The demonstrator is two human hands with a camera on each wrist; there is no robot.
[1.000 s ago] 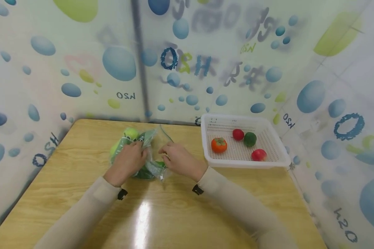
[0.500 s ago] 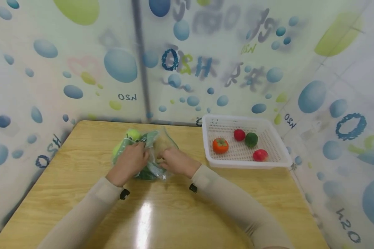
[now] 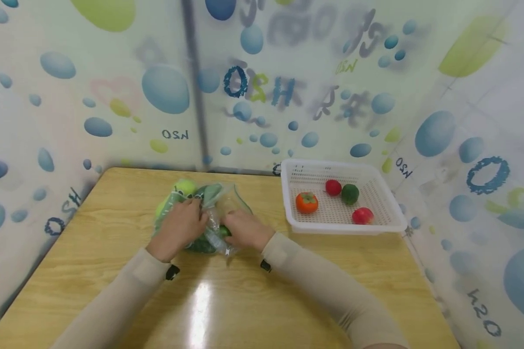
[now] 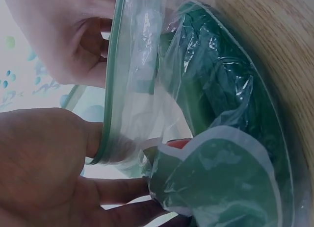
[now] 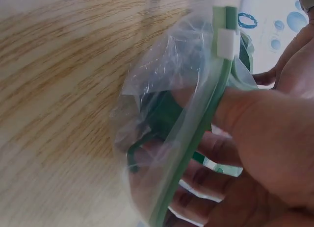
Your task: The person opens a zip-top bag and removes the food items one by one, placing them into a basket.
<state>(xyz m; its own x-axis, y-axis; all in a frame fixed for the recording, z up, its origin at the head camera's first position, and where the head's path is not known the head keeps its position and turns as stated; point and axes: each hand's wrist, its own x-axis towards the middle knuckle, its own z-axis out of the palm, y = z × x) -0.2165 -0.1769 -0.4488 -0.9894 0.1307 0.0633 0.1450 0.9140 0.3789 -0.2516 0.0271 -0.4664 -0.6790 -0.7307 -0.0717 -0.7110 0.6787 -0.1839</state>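
A clear zip bag [image 3: 213, 196] with green print and a green zip edge lies on the table at left centre. My left hand [image 3: 179, 225] grips its near left side; in the left wrist view the thumb is inside the mouth and the fingers outside. My right hand [image 3: 246, 229] reaches through the mouth. Inside, its thumb and fingers hold a green pepper [image 5: 164, 112] with a curved stem, partly hidden by glare on the plastic. Other dark green produce [image 4: 228, 70] fills the bag. Beyond my left hand shows a yellow-green round thing [image 3: 185, 185].
A white perforated basket [image 3: 345, 228] stands to the right. In it lie a persimmon [image 3: 307, 203], a red round fruit [image 3: 333, 187], a dark green round one [image 3: 350, 194] and a pinkish-red one [image 3: 363, 216]. A patterned wall [image 3: 262, 140] closes off the table's back.
My right hand has moved left and deeper into the bag's mouth, from its right edge to the green pepper. My left hand keeps its grip in place.
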